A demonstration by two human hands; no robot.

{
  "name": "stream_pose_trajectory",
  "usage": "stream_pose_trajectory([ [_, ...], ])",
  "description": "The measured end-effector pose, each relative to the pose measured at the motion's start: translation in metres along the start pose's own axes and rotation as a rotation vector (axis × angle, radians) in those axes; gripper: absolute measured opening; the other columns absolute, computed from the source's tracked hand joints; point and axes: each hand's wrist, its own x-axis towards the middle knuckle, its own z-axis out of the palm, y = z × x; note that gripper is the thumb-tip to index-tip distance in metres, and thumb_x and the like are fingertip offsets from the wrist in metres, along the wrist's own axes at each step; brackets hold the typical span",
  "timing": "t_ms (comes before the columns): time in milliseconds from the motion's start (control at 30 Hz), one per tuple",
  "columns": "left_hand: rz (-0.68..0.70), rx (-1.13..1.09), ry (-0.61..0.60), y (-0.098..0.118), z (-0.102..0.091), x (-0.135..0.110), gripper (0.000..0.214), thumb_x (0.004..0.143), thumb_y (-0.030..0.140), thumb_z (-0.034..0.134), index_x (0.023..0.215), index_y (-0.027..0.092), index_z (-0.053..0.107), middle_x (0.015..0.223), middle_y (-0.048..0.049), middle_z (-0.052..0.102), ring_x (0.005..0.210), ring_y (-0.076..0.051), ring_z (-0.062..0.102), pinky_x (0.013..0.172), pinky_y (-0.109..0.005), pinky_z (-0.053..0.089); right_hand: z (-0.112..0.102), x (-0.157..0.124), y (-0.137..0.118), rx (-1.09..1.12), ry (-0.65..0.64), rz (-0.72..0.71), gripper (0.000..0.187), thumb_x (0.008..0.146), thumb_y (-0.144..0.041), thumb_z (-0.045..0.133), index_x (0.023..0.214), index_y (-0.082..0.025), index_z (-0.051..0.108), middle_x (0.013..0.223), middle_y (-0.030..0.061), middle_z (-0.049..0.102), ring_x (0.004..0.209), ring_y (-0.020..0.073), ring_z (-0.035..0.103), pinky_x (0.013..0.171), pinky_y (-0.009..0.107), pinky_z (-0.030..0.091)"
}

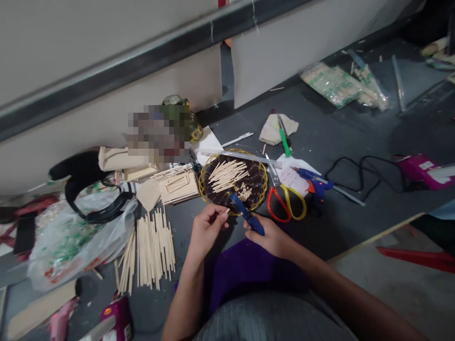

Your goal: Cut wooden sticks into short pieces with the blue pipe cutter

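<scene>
My left hand [209, 229] pinches a short wooden stick [227, 211] between thumb and fingertips, at the near rim of a round woven basket [265, 182]. My right hand [267, 234] is closed round a blue pliers-like cutter [243, 210], its head over the basket's near edge, close to the stick. Inside the basket lie a bundle of thin wooden sticks [227, 176] and a small heap of cut wooden bits [244, 192]. Beside the basket's right side rest scissors [286, 203] with one red and one yellow handle.
Longer wooden sticks [152, 248] lie in rows at the left, near a plastic bag [81, 241]. A blue glue gun [318, 184] sits right of the scissors. A green-handled knife [284, 139] rests on a cloth [272, 130]. Stick packets [332, 85] lie farther back.
</scene>
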Motion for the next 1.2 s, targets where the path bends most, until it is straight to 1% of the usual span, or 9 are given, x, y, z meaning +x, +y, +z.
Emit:
stream_pose_trajectory([
  [167, -0.053, -0.026, 0.023, 0.0, 0.001, -0.012, 0.022, 0.077, 0.036, 0.07, 0.079, 0.014, 0.066, 0.06, 0.0026, 0.058, 0.048, -0.008, 0.055, 0.046, -0.018, 0.043, 0.002, -0.01, -0.006, -0.11, 0.048, -0.018, 0.014, 0.08, -0.018, 0.052, 0.093, -0.022, 0.05, 0.084, 0.0026, 0.064, 0.077, 0.0191, 0.062, 0.074, 0.029, 0.047],
  [300, -0.066, -0.089, 0.044, 0.001, 0.002, -0.024, 0.025, 0.077, 0.039, 0.072, 0.083, 0.015, 0.067, 0.06, 0.002, 0.058, 0.051, -0.01, 0.056, 0.045, -0.018, 0.045, 0.007, -0.018, -0.012, -0.186, 0.071, -0.018, 0.017, 0.08, -0.015, 0.05, 0.095, -0.022, 0.048, 0.086, 0.0032, 0.063, 0.079, 0.0195, 0.061, 0.074, 0.03, 0.047],
  [400, -0.008, -0.133, 0.034, 0.002, 0.001, -0.032, 0.022, 0.078, 0.037, 0.072, 0.083, 0.016, 0.067, 0.068, 0.0009, 0.06, 0.057, -0.011, 0.059, 0.051, -0.019, 0.049, 0.009, -0.023, -0.018, -0.291, 0.062, -0.049, 0.028, 0.075, -0.01, 0.053, 0.1, -0.02, 0.049, 0.097, 0.0072, 0.063, 0.089, 0.0222, 0.061, 0.08, 0.033, 0.047],
  [467, 0.044, -0.128, 0.01, 0.003, 0.001, -0.037, 0.018, 0.081, 0.034, 0.07, 0.08, 0.016, 0.067, 0.07, 0.001, 0.058, 0.059, -0.01, 0.058, 0.053, -0.019, 0.049, 0.01, -0.025, -0.02, -0.345, 0.063, -0.079, 0.035, 0.072, -0.009, 0.055, 0.105, -0.019, 0.05, 0.104, 0.0098, 0.062, 0.095, 0.0244, 0.059, 0.084, 0.036, 0.047],
  [600, 0.107, -0.066, -0.027, 0.006, 0.002, -0.046, 0.016, 0.084, 0.03, 0.068, 0.074, 0.016, 0.066, 0.069, 0.0012, 0.055, 0.059, -0.009, 0.055, 0.053, -0.018, 0.046, 0.012, -0.031, -0.022, -0.401, 0.099, -0.123, 0.039, 0.07, -0.008, 0.055, 0.108, -0.017, 0.051, 0.105, 0.0109, 0.061, 0.098, 0.0257, 0.058, 0.088, 0.038, 0.047],
  [867, 0.212, 0.032, -0.045, 0.009, 0.006, -0.055, 0.018, 0.087, 0.026, 0.064, 0.071, 0.017, 0.066, 0.069, 0.0002, 0.053, 0.062, -0.011, 0.053, 0.055, -0.021, 0.044, 0.012, -0.04, -0.016, -0.404, 0.104, -0.166, 0.044, 0.069, -0.008, 0.054, 0.112, -0.016, 0.051, 0.11, 0.0116, 0.061, 0.104, 0.0266, 0.057, 0.094, 0.041, 0.046],
  [1000, 0.247, 0.09, -0.06, 0.012, 0.005, -0.056, 0.018, 0.087, 0.024, 0.064, 0.07, 0.017, 0.067, 0.069, -0.0003, 0.054, 0.063, -0.012, 0.054, 0.057, -0.022, 0.044, 0.012, -0.043, -0.014, -0.368, 0.109, -0.177, 0.043, 0.071, -0.008, 0.054, 0.113, -0.017, 0.051, 0.112, 0.0113, 0.061, 0.103, 0.0258, 0.057, 0.093, 0.041, 0.047],
  [1133, 0.268, 0.133, -0.048, 0.015, 0.005, -0.055, 0.021, 0.087, 0.023, 0.064, 0.067, 0.017, 0.066, 0.067, -0.0001, 0.054, 0.062, -0.012, 0.053, 0.057, -0.022, 0.043, 0.012, -0.043, -0.012, -0.369, 0.108, -0.185, 0.042, 0.071, -0.009, 0.053, 0.112, -0.016, 0.051, 0.111, 0.012, 0.061, 0.103, 0.0269, 0.057, 0.092, 0.042, 0.047],
  [1200, 0.266, 0.141, -0.047, 0.016, 0.007, -0.054, 0.02, 0.087, 0.024, 0.063, 0.068, 0.017, 0.067, 0.067, -0.0001, 0.055, 0.062, -0.012, 0.054, 0.057, -0.022, 0.043, 0.012, -0.042, -0.011, -0.339, 0.11, -0.189, 0.04, 0.071, -0.009, 0.053, 0.111, -0.017, 0.051, 0.109, 0.0114, 0.062, 0.101, 0.0262, 0.058, 0.09, 0.041, 0.048],
])
